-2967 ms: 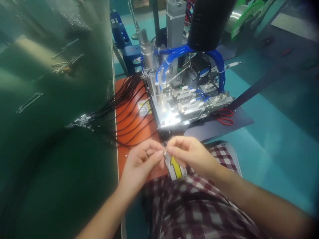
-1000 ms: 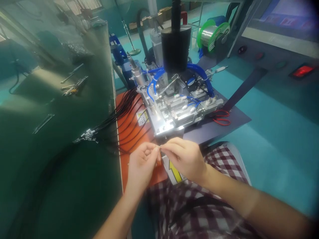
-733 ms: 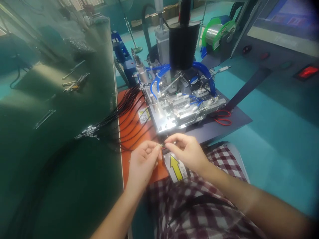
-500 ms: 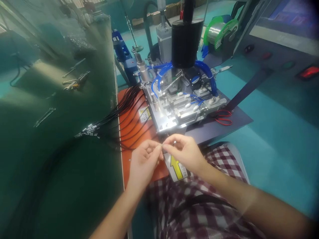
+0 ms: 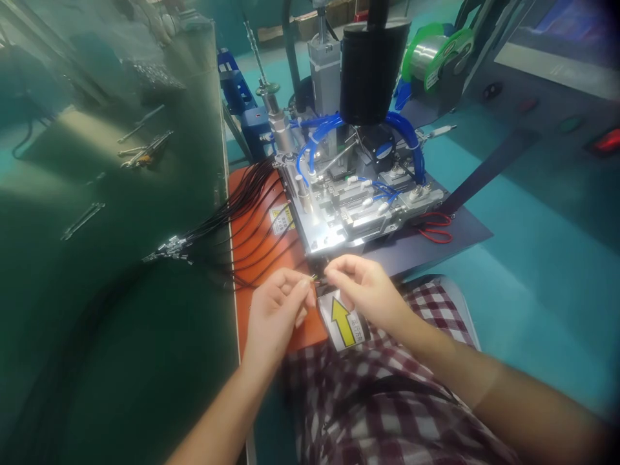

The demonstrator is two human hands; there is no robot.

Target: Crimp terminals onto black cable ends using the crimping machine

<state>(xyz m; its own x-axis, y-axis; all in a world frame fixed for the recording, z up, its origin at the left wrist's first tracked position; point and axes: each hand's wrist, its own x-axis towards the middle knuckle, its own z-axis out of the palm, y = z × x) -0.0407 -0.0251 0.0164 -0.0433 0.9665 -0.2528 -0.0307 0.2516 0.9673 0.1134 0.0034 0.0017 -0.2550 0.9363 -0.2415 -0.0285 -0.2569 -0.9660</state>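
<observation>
My left hand (image 5: 281, 307) is closed in a pinch over the front of the orange plate (image 5: 310, 332). Thin, light-coloured wire ends (image 5: 314, 278) of a cable stick out past its thumb and forefinger. Just to the right, my right hand (image 5: 361, 281) has thumb and forefinger pressed together, slightly apart from those wire ends; whether anything tiny is between them I cannot make out. Several black cables (image 5: 261, 245) lie across the plate and run left to a bundle with silvery ends (image 5: 174, 247). Behind both hands stands a metal machine fixture (image 5: 329, 236) with blue air tubes (image 5: 310, 139).
A black cylinder (image 5: 372, 74) hangs above the fixture. At the back right is a green-rimmed solder wire spool (image 5: 431, 58). Wrenches (image 5: 145, 152) lie on the dark green table (image 5: 121, 361) at left. A yellow arrow label (image 5: 343, 323) sits below my hands, and a red cord loop (image 5: 438, 227) lies at right.
My hands have parted slightly: the right fingers moved off to the right, the left ones a little left. The wire ends now show between them. The view has shifted slightly.
</observation>
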